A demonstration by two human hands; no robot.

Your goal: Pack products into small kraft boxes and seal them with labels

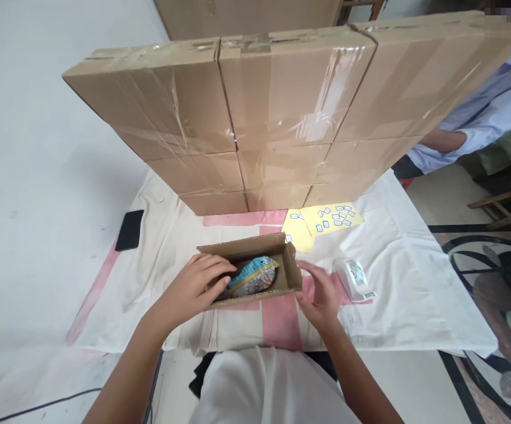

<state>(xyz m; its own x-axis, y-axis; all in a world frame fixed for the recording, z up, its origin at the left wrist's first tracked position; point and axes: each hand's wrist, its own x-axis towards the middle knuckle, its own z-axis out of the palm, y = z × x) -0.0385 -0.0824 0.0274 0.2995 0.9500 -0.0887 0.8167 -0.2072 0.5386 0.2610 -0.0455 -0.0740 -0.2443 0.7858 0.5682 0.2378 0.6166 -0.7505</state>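
Observation:
A small open cardboard box (288, 265) lies on the cloth-covered table in front of me. Inside it sits a printed blue-and-grey plastic packet (257, 275), its left end partly covered by my fingers. My left hand (204, 280) reaches over the box's left end, thumb and fingers closed around that end of the packet. At the box's right end is my right hand (321, 291), with thumb and forefinger curved against the end wall. A white tape dispenser (353, 280) stands just right of my right hand.
Behind the small box rises a wall of stacked, taped cardboard cartons (282, 100). Yellow sheets with small labels (332, 218) lie at its foot. A black phone-like slab (130, 229) rests at the table's left. Another person's sleeve (489, 112) shows at right.

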